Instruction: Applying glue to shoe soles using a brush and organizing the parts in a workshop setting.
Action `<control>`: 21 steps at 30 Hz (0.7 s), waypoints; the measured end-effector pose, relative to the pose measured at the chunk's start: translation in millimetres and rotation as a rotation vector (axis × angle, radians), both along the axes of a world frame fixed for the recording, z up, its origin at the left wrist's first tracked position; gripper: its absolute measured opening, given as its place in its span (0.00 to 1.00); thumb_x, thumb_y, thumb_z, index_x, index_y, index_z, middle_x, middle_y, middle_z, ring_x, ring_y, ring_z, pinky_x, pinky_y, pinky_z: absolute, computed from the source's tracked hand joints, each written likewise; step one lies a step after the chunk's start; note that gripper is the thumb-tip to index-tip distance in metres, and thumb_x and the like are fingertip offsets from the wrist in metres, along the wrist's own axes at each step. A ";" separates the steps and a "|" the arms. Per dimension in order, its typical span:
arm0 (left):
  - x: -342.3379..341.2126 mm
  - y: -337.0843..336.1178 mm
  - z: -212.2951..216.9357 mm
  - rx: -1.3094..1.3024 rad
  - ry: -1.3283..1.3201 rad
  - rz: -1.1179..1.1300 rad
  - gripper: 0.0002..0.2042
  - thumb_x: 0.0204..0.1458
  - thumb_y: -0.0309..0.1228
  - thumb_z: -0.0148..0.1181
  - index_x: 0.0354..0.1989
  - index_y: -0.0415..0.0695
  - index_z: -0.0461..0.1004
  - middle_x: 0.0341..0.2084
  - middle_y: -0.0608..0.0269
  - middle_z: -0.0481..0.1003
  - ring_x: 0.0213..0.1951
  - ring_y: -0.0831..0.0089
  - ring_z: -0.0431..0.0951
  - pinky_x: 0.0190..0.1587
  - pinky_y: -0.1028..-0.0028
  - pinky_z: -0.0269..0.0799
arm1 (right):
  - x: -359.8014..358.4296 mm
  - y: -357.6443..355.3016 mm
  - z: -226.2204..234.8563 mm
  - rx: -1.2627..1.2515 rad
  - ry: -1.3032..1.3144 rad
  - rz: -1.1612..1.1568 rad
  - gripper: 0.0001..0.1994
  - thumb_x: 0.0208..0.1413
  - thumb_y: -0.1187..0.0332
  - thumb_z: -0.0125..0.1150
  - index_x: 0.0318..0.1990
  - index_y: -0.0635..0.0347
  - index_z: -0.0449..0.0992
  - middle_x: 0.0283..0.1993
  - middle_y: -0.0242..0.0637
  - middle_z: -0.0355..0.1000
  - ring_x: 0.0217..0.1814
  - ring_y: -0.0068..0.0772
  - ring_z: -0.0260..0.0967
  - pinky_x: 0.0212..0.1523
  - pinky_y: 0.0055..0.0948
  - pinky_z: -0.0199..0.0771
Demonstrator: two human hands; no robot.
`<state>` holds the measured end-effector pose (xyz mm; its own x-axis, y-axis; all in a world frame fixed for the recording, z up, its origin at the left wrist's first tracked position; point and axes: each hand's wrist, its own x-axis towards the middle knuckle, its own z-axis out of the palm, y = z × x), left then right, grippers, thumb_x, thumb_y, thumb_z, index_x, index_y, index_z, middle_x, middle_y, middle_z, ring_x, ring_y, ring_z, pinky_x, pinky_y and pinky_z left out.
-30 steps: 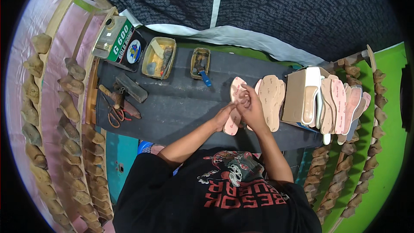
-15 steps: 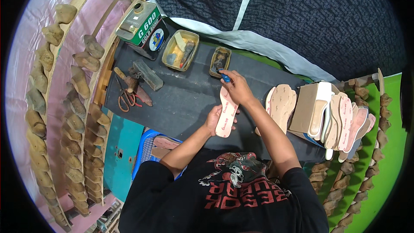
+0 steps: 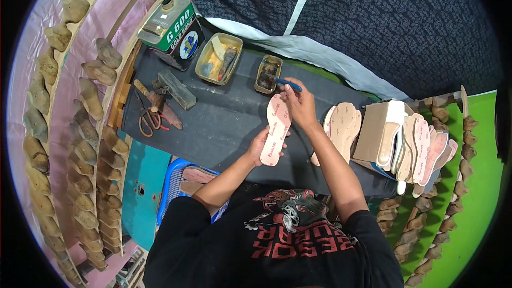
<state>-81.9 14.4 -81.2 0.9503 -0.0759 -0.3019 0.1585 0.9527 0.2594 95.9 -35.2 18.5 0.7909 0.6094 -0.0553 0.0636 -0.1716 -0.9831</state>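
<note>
My left hand (image 3: 260,146) grips a pale pink shoe insole (image 3: 275,133) with red printing, thumb and fingers at its lower edges. It is held above the dark table. My right hand (image 3: 300,108) pinches a slim blue-handled tool (image 3: 288,83) just beyond the insole's upper end. The tool points left, toward a small tub (image 3: 261,90) of dark, crusted contents. Its tip is too small to make out. At this moment the tool is apart from the insole.
A larger tub (image 3: 199,69) with scrapers and a green-and-black can (image 3: 173,34) stand at the back left. Scissors (image 3: 148,122), a hammer (image 3: 156,101) and a grey block (image 3: 177,89) lie nearby. Stacked insoles (image 3: 344,128) and a cardboard box (image 3: 374,130) occupy the right. Wooden shoe lasts (image 3: 47,66) line side racks.
My right hand has shifted slightly off the insole's upper end, and the blue tool now points left, lying flatter. The insole stays in my left hand. The whole view has shifted slightly.
</note>
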 end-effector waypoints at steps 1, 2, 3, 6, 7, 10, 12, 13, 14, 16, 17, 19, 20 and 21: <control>0.7 0.7 0.9 -0.007 -0.007 -0.003 0.28 0.68 0.53 0.40 0.67 0.46 0.65 0.54 0.54 0.76 0.40 0.65 0.82 0.34 0.61 0.84 | 0.4 -0.5 -2.5 0.024 -0.005 -0.005 0.14 0.70 0.69 0.55 0.59 0.65 0.73 0.42 0.39 0.79 0.39 0.21 0.77 0.42 0.22 0.79; 1.3 1.5 1.8 -0.014 -0.013 -0.006 0.28 0.68 0.53 0.39 0.67 0.46 0.65 0.55 0.54 0.75 0.40 0.65 0.81 0.34 0.62 0.84 | 0.9 -0.9 -5.1 0.048 -0.010 -0.010 0.14 0.70 0.70 0.54 0.59 0.65 0.73 0.42 0.39 0.79 0.38 0.22 0.77 0.42 0.22 0.79; 1.8 2.4 3.0 -0.017 -0.016 -0.008 0.28 0.68 0.53 0.39 0.67 0.46 0.65 0.55 0.54 0.75 0.40 0.65 0.81 0.34 0.62 0.84 | 0.7 -0.8 -6.1 0.045 -0.013 -0.012 0.14 0.70 0.70 0.54 0.59 0.65 0.73 0.42 0.39 0.79 0.38 0.22 0.77 0.42 0.22 0.79; 2.8 5.6 3.4 -0.023 -0.020 -0.017 0.28 0.69 0.53 0.39 0.67 0.46 0.65 0.55 0.53 0.75 0.40 0.65 0.81 0.35 0.62 0.84 | 0.5 -0.5 -8.1 0.131 0.061 -0.069 0.14 0.70 0.70 0.54 0.58 0.67 0.72 0.42 0.40 0.79 0.38 0.22 0.76 0.41 0.22 0.79; 2.3 6.9 1.6 -0.012 -0.027 -0.028 0.28 0.69 0.53 0.39 0.67 0.46 0.64 0.55 0.53 0.75 0.40 0.64 0.81 0.35 0.62 0.84 | 0.5 0.0 -7.9 0.121 0.046 -0.074 0.14 0.71 0.70 0.54 0.57 0.69 0.72 0.42 0.41 0.78 0.37 0.22 0.76 0.40 0.22 0.79; 1.2 9.0 -1.3 -0.001 -0.046 -0.059 0.29 0.69 0.53 0.39 0.68 0.45 0.63 0.56 0.53 0.74 0.41 0.64 0.81 0.35 0.62 0.84 | 1.5 1.5 -9.5 0.130 0.064 -0.101 0.13 0.71 0.70 0.54 0.56 0.71 0.71 0.40 0.43 0.78 0.37 0.22 0.75 0.39 0.22 0.79; 0.3 10.1 -1.0 -0.001 -0.055 -0.075 0.29 0.69 0.53 0.38 0.69 0.45 0.62 0.56 0.53 0.74 0.41 0.64 0.81 0.36 0.62 0.84 | 1.3 2.1 -10.3 0.149 0.100 -0.120 0.13 0.71 0.70 0.54 0.55 0.71 0.72 0.40 0.43 0.78 0.36 0.23 0.75 0.39 0.22 0.79; -0.2 10.4 -0.1 -0.016 -0.058 -0.083 0.29 0.69 0.52 0.37 0.69 0.45 0.62 0.56 0.52 0.74 0.41 0.64 0.81 0.36 0.62 0.85 | 0.3 2.1 -10.3 0.150 0.102 -0.127 0.13 0.71 0.70 0.54 0.55 0.72 0.72 0.39 0.43 0.77 0.36 0.23 0.74 0.38 0.22 0.78; -0.6 10.9 0.8 -0.030 -0.060 -0.091 0.29 0.70 0.52 0.35 0.69 0.45 0.62 0.56 0.51 0.75 0.41 0.63 0.82 0.36 0.63 0.85 | -0.3 2.6 -10.3 0.151 0.105 -0.134 0.13 0.71 0.70 0.54 0.54 0.72 0.72 0.38 0.43 0.77 0.36 0.23 0.74 0.37 0.22 0.78; -1.1 12.3 1.2 -0.024 -0.058 -0.097 0.29 0.70 0.52 0.35 0.69 0.45 0.62 0.56 0.51 0.75 0.41 0.63 0.82 0.36 0.62 0.85 | 0.1 2.7 -14.3 0.173 0.131 -0.144 0.13 0.71 0.70 0.54 0.53 0.73 0.72 0.38 0.43 0.77 0.35 0.23 0.73 0.36 0.21 0.77; -1.2 13.0 1.4 -0.018 -0.057 -0.101 0.29 0.70 0.52 0.35 0.69 0.45 0.62 0.57 0.51 0.74 0.41 0.63 0.82 0.36 0.62 0.85 | 0.6 3.0 -16.3 0.195 0.157 -0.153 0.13 0.71 0.70 0.54 0.53 0.73 0.72 0.37 0.43 0.76 0.35 0.23 0.73 0.36 0.21 0.76; -0.9 13.6 2.3 -0.013 -0.051 -0.098 0.29 0.70 0.52 0.35 0.69 0.45 0.62 0.57 0.51 0.74 0.41 0.63 0.82 0.36 0.62 0.85 | 1.1 3.8 -18.8 0.203 0.164 -0.161 0.13 0.71 0.70 0.54 0.53 0.73 0.72 0.37 0.42 0.76 0.34 0.23 0.73 0.35 0.21 0.75; -1.0 14.3 2.7 -0.009 -0.047 -0.094 0.28 0.70 0.52 0.35 0.69 0.45 0.62 0.57 0.51 0.74 0.42 0.63 0.82 0.36 0.62 0.85 | 1.1 4.1 -20.0 0.210 0.170 -0.166 0.13 0.71 0.70 0.54 0.52 0.73 0.72 0.36 0.42 0.76 0.33 0.23 0.72 0.34 0.21 0.75; -1.0 15.1 3.9 -0.009 -0.043 -0.095 0.28 0.70 0.52 0.35 0.69 0.45 0.62 0.57 0.51 0.74 0.42 0.63 0.82 0.36 0.62 0.85 | 1.3 4.7 -20.0 0.210 0.173 -0.168 0.13 0.71 0.70 0.54 0.52 0.73 0.72 0.36 0.42 0.76 0.33 0.23 0.72 0.34 0.21 0.75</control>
<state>-82.8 29.4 -77.3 0.9507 -0.1691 -0.2598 0.2374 0.9363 0.2590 97.2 -30.5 -1.5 0.8712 0.4835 -0.0847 -0.1197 0.0420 -0.9919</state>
